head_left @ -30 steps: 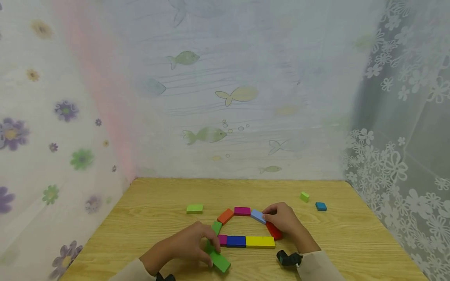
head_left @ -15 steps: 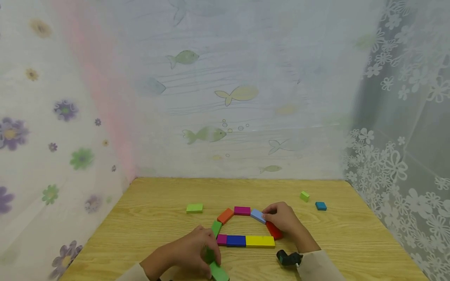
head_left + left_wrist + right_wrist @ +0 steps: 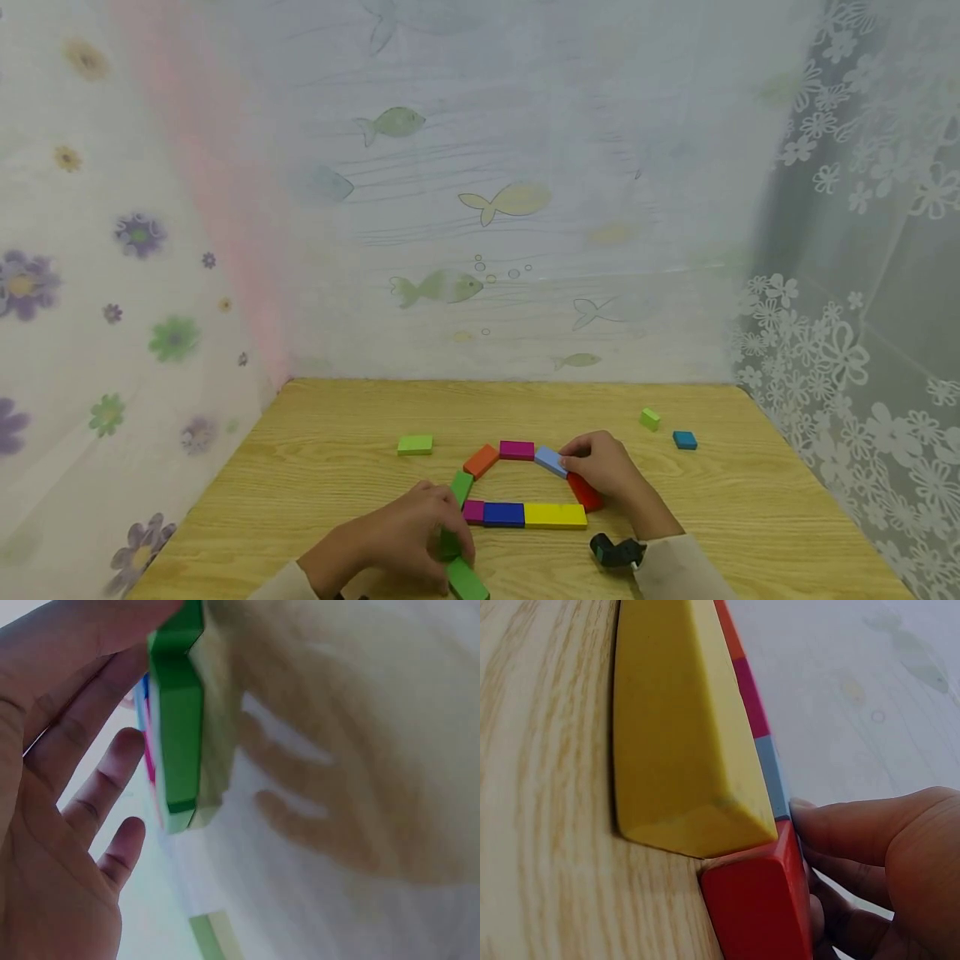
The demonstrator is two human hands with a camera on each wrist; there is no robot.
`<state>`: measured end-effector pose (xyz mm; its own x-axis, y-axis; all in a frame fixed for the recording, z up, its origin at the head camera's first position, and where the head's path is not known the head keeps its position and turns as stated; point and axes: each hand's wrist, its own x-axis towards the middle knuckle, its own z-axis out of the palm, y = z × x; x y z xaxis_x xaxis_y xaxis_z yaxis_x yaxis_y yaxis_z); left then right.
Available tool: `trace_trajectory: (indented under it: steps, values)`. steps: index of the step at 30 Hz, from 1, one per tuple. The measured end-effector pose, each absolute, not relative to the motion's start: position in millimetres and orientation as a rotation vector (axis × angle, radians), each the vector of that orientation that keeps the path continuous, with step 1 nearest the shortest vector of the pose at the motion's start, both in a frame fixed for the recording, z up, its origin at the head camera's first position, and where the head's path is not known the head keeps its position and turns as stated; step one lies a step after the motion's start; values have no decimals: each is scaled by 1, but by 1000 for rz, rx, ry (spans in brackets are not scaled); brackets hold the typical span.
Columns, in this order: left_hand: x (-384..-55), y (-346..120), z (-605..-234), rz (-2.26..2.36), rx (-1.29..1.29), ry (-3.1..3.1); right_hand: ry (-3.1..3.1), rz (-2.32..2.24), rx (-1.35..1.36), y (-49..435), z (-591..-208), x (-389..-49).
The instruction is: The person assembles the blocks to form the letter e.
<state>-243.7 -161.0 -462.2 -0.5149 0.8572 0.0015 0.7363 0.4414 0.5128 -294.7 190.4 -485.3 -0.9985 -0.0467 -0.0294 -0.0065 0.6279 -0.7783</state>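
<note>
Wooden-looking coloured blocks form a closed outline on the table. My left hand [image 3: 412,533] pinches the nearest green block [image 3: 468,581] between thumb and fingers at the lower left. Another green block [image 3: 449,543] lies in the shadow beneath that hand, and a third green block [image 3: 461,486] continues the left side. With its fingertips, my right hand [image 3: 603,467] touches the light blue block [image 3: 552,462]; the red block [image 3: 584,492] lies by its fingers. The yellow block [image 3: 675,742] meets the red one at a corner in the right wrist view.
Orange [image 3: 481,461] and magenta [image 3: 517,451] blocks make the far side of the outline; a dark blue block [image 3: 504,515] sits beside the yellow. Loose lie a lime block [image 3: 416,446], a small lime block [image 3: 650,419] and a blue block [image 3: 685,440]. Patterned curtains surround the table.
The nearest green block has turned and shifted slightly toward me, with my left fingers moving along with it. My right hand has stayed in place.
</note>
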Motion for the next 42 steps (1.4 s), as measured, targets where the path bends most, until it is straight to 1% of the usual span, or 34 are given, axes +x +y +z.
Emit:
trace_trajectory:
  steps: [7, 23, 31, 42]
  values:
    - [-245, -165, -457, 608, 1425, 2494, 2793, -1330, -45, 191, -486, -295]
    - [-249, -162, -458, 649, 1324, 2493, 2791, -1333, -49, 191, -486, -296]
    - [-250, -163, -455, 606, 1366, 2475, 2793, -1322, -48, 191, -488, -297]
    - [-250, -162, -453, 615, 1326, 2490, 2790, -1333, -50, 192, -489, -297]
